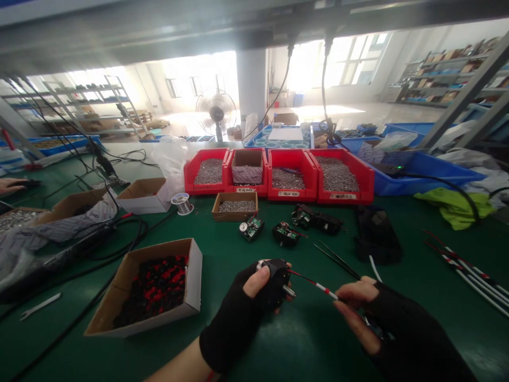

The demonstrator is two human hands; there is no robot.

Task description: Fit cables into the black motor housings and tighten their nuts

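My left hand [254,292], in a black fingerless glove, grips a small black housing [274,284] with a metal shaft sticking out toward the lower right. A thin red and black wire [304,277] leaves its right side and runs into a white sleeve with red bands. My right hand [369,307], gloved alike, pinches that sleeved wire between thumb and finger. From behind its fingers two thin prongs [338,260], like tweezers, point up and left. A metallic item shows partly in the right palm; its kind is hidden. Beyond the hands lie several opened black housings with green circuit boards [286,233].
Red bins [345,178] of small metal parts line the back. A carton [194,297] of black and red pieces stands left, near a wrench [40,306] and solder spool [182,204]. White-sleeved wires [473,276] lie right. Another person's hand [16,184] shows far left.
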